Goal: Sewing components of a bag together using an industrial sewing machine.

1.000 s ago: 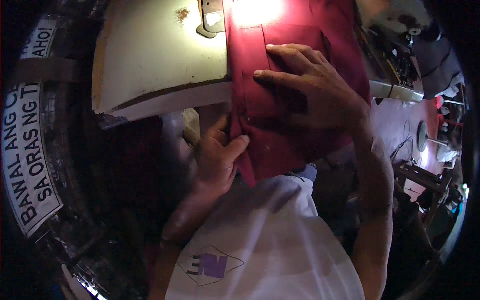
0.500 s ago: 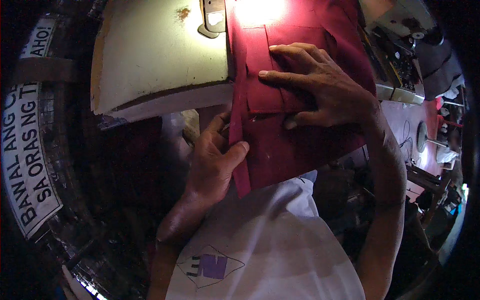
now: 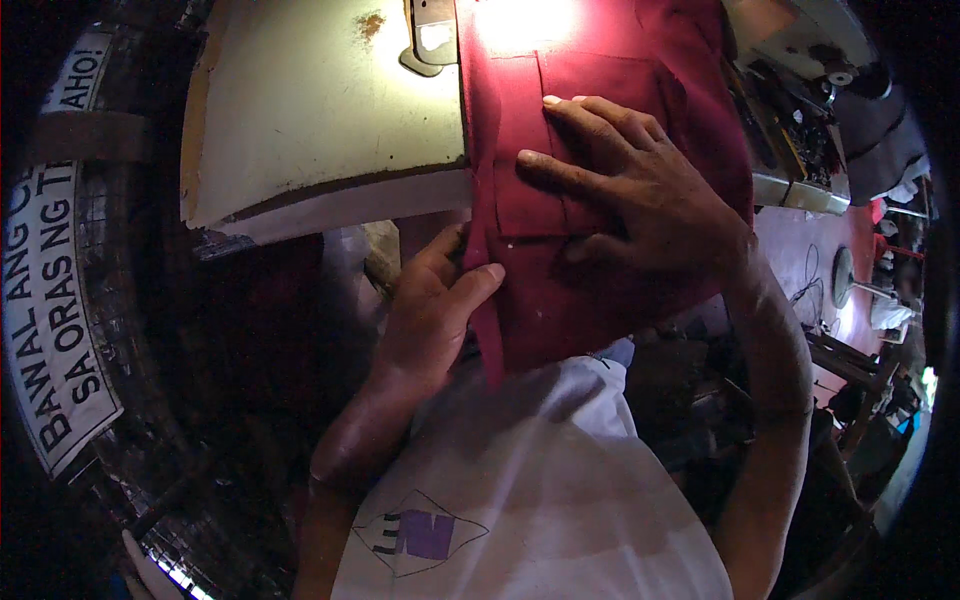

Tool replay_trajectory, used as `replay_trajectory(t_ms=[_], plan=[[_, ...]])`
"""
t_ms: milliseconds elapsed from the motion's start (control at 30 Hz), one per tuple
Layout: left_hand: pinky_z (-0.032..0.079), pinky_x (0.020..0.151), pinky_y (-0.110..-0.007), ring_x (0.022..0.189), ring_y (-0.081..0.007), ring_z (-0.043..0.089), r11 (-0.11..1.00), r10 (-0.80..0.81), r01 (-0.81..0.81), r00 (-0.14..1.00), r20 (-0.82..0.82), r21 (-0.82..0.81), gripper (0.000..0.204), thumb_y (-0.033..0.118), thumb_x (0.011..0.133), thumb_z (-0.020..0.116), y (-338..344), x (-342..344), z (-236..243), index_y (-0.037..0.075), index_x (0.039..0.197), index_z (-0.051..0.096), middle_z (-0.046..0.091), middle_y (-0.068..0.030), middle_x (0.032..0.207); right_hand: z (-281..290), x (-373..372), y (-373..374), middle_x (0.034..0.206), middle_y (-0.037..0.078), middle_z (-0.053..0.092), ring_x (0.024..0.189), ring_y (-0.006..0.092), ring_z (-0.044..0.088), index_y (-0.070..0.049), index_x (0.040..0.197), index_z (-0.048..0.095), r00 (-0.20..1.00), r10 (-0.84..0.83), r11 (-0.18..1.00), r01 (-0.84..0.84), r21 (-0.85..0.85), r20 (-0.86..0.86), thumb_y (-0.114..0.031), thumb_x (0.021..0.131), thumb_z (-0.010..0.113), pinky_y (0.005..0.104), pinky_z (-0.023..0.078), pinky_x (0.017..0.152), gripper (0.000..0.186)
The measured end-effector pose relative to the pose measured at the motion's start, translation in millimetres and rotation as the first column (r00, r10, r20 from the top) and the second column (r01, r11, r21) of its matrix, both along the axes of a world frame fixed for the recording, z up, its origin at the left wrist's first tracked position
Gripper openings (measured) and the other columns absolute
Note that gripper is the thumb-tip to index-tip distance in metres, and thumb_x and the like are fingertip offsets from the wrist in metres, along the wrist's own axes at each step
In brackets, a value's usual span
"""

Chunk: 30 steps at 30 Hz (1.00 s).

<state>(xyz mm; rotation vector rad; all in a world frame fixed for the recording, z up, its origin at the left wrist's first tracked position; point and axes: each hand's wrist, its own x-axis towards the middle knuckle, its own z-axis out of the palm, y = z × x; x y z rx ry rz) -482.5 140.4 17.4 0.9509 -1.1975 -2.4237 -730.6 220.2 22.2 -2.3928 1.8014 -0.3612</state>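
A piece of dark red cloth [image 3: 610, 310] lies over the table edge, its lower part hanging towards me. Stitched lines on it outline a pocket-like panel [image 3: 520, 205]. At the cloth's left edge, my left hand [image 3: 428, 300] pinches the narrow folded border, thumb on top and fingers partly hidden behind. My right hand [image 3: 640, 190] rests spread on the cloth over the panel, fingers apart and pressing on it, gripping nothing. Beyond the hands, a metal plate [image 3: 425, 68] of what looks like a sewing machine sits beside the cloth under a bright light.
The worn pale tabletop [image 3: 330, 110] extends left of the cloth, with a chipped front edge. My lap is covered by white cloth [image 3: 520, 480] with a purple mark. Machine parts [image 3: 800, 130] stand at the far right. A printed sign [image 3: 65, 330] hangs at the left.
My left thumb has slid slightly up and right along the border, which now looks narrower and more turned under. The cloth has shifted a little rightward. My right hand has moved slightly down.
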Motion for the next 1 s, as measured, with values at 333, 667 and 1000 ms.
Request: replay_trajectory(t_ms=[333, 667, 1000], plan=[[0.055, 0.084, -0.03, 0.094, -0.0136, 0.067, 0.991, 0.053, -0.035, 0.988, 0.144, -0.127, 0.032, 0.019, 0.099, 0.064, -3, -21, -11, -0.004, 0.12, 0.062, 0.071, -0.0103, 0.106, 6, 14, 2, 0.148, 0.019, 0.042, 0.138, 0.0399, 0.038, -0.02, 0.142, 0.052, 0.998, -0.041, 0.999, 0.039, -0.027, -0.046, -0.054, 0.079, 0.071, 0.0526, 0.029, 0.114, 0.074], [0.053, 0.086, -0.029, 0.092, -0.0122, 0.066, 0.963, 0.042, 0.044, 0.95, 0.31, -0.264, 0.031, 0.018, 0.098, 0.066, 0, -24, -20, -0.004, 0.119, 0.063, 0.071, -0.0095, 0.106, 3, 19, -36, 0.139, 0.017, 0.051, 0.136, 0.0323, 0.043, 0.002, 0.129, 0.056, 0.974, -0.225, 0.951, 0.227, -0.211, 0.033, -0.035, 0.095, 0.059, 0.0455, 0.033, 0.114, 0.05], [0.052, 0.089, -0.032, 0.095, -0.018, 0.067, 0.953, 0.063, 0.016, 0.966, 0.249, -0.302, 0.032, 0.019, 0.097, 0.066, 1, -26, -25, -0.004, 0.118, 0.063, 0.071, -0.0125, 0.107, -11, 11, -44, 0.144, 0.014, 0.048, 0.136, 0.0312, 0.043, -0.004, 0.139, 0.049, 0.974, -0.223, 0.955, 0.211, -0.21, -0.037, -0.024, 0.092, 0.061, 0.0505, 0.03, 0.115, 0.053]])
